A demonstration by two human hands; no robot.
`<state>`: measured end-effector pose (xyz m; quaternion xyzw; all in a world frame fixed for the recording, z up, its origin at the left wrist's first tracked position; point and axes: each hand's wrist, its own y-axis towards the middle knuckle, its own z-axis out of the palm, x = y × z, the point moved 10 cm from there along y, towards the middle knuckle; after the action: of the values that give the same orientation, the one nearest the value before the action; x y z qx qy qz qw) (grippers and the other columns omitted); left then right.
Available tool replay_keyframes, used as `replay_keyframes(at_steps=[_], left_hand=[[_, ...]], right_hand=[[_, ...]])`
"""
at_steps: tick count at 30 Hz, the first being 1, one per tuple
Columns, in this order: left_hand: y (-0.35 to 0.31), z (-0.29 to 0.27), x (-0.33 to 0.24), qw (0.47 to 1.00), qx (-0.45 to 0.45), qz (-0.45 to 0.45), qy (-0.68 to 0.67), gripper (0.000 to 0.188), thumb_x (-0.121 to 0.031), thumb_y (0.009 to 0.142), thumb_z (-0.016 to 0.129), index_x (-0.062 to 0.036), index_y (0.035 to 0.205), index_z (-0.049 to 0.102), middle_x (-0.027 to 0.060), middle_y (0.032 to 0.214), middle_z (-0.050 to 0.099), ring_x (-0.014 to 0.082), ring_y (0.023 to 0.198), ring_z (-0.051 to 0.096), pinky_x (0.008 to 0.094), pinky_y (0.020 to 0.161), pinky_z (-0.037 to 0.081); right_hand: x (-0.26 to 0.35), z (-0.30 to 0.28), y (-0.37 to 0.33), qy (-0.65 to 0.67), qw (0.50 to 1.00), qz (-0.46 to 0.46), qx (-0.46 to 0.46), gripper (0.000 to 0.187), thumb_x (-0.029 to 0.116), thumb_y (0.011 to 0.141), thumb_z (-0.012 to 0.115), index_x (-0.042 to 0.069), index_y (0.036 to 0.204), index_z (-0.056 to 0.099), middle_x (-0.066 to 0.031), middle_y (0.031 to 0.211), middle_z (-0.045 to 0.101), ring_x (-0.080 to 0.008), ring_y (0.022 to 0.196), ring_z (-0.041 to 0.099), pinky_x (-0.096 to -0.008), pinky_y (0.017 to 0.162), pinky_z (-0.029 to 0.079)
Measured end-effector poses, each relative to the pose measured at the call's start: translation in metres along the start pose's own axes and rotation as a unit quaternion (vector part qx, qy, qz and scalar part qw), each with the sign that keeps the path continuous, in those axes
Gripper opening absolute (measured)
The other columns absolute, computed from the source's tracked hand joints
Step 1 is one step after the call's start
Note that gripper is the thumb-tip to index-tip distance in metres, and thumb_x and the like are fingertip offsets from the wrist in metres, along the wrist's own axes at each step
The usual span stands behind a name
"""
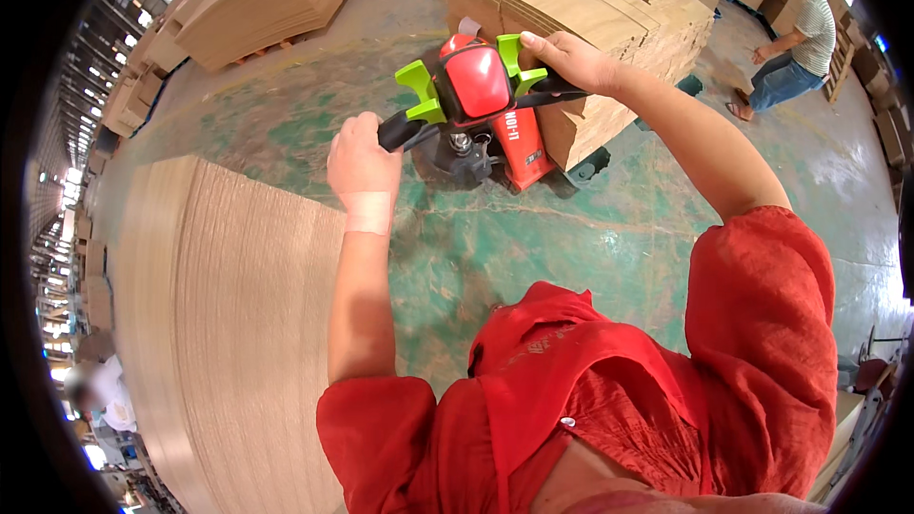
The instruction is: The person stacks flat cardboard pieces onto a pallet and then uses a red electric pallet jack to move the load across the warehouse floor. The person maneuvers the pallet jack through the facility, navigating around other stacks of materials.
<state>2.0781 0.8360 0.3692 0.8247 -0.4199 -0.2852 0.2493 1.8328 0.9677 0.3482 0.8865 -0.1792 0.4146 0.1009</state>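
Both my arms reach forward to the control handle (479, 83) of a red electric pallet truck (522, 150). The handle has a red cover, black grips and bright green side pieces. My left hand (366, 158), with a pale band around its wrist, is wrapped round the left black grip. Around the right grip, my right hand (574, 65) is closed, its thumb against the right green piece. Right behind the truck stands a tall stack of cut wooden boards (609, 24). The truck's forks are hidden from view.
A large stack of thin boards (257, 324) stands close on my left. Farther off are another board stack (271, 5) and, at the far right, a person (800, 38) in a striped top. Another person (109, 400) shows at the left edge. The floor (619, 238) is worn green.
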Motion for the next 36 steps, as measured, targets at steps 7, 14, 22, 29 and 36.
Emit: replay_keyframes(at_steps=[7,14,22,29,36], left_hand=[[0.055,0.024,0.025,1.0,0.005,0.019,0.008,0.024,-0.012,0.066,0.074,-0.0097,0.081,0.055,0.0086,0.083,0.058,0.0326,0.083,0.057,0.0431,0.068,0.047],[0.099,0.043,0.033,0.999,-0.011,0.037,-0.012,0.024,-0.012,0.065,0.074,-0.0094,0.081,0.056,0.0082,0.084,0.058,0.0325,0.082,0.057,0.0425,0.068,0.047],[0.156,0.07,0.055,0.995,-0.035,0.081,-0.043,0.024,-0.012,0.062,0.074,-0.0106,0.078,0.056,0.0085,0.08,0.057,0.033,0.079,0.056,0.0427,0.066,0.046],[0.208,0.093,0.072,0.993,-0.049,0.085,-0.069,0.024,-0.008,0.059,0.074,-0.01,0.075,0.056,0.0068,0.076,0.055,0.0305,0.074,0.055,0.0404,0.063,0.044],[0.257,0.114,0.089,0.983,-0.042,0.148,-0.098,0.028,-0.008,0.057,0.077,-0.0084,0.076,0.057,0.0079,0.074,0.054,0.0304,0.072,0.055,0.0389,0.063,0.044]], right_hand=[[-0.005,-0.015,0.056,-0.021,0.999,0.013,-0.029,0.073,0.063,0.094,0.034,-0.003,0.079,0.063,-0.0062,0.068,0.057,-0.0151,0.067,0.051,-0.0328,0.067,0.044],[-0.013,-0.029,0.092,-0.01,0.999,0.044,-0.02,0.069,0.058,0.098,0.029,0.001,0.09,0.067,-0.0039,0.076,0.06,-0.0123,0.074,0.052,-0.029,0.073,0.044],[0.007,-0.042,0.135,0.013,0.997,0.076,0.015,0.075,0.062,0.095,0.03,-0.003,0.088,0.066,-0.0107,0.078,0.063,-0.0161,0.077,0.058,-0.0342,0.078,0.047],[0.006,-0.056,0.181,-0.012,0.994,0.101,0.027,0.076,0.062,0.096,0.026,-0.004,0.075,0.058,-0.0103,0.068,0.054,-0.0187,0.069,0.05,-0.0355,0.071,0.044],[-0.003,-0.063,0.225,0.061,0.992,0.111,0.015,0.063,0.055,0.098,0.031,0.004,0.076,0.06,0.0012,0.059,0.048,-0.0082,0.054,0.046,-0.0272,0.05,0.04]])
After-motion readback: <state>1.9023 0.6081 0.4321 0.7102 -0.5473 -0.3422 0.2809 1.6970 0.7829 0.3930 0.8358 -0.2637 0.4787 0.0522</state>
